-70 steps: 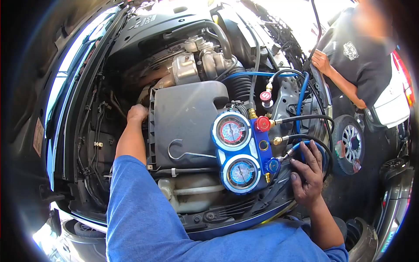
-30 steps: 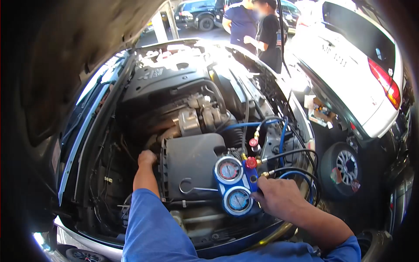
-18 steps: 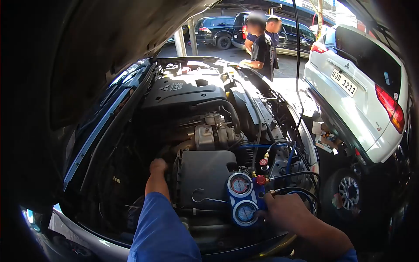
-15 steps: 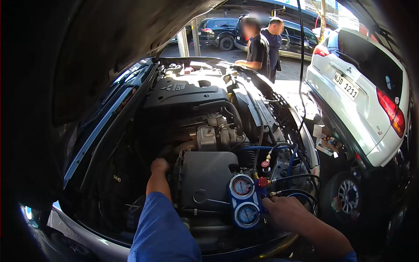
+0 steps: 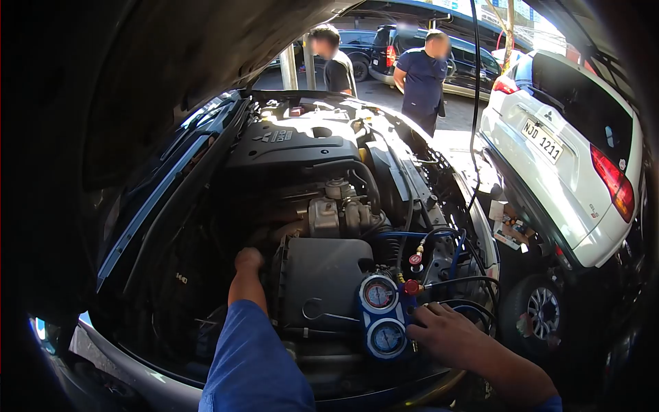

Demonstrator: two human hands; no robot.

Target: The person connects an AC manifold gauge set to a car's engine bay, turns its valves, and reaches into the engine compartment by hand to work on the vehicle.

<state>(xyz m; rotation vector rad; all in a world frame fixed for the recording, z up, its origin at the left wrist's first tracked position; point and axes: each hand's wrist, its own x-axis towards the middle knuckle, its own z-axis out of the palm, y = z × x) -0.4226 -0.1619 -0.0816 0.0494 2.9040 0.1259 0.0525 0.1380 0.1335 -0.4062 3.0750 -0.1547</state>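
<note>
My left hand reaches down into the dark gap left of the black airbox; its fingers are hidden. My right hand is at the right side of the blue manifold gauge set, fingers bent over the valve side, and what they grip, if anything, is hidden. Two round dials face up on the gauge set. Its metal hook lies across the airbox. A red knob sits above my right hand, with a red-capped coupler and hoses behind it.
The engine cover and metal turbo parts lie beyond the airbox. The raised hood hangs at upper left. Two people stand past the car. At right are a white car, a loose wheel and a box.
My right hand has moved from the hoses to the gauge set, and its fingers have lately shifted slightly. The view has tilted up. The two people have moved apart. My left hand stays in the gap.
</note>
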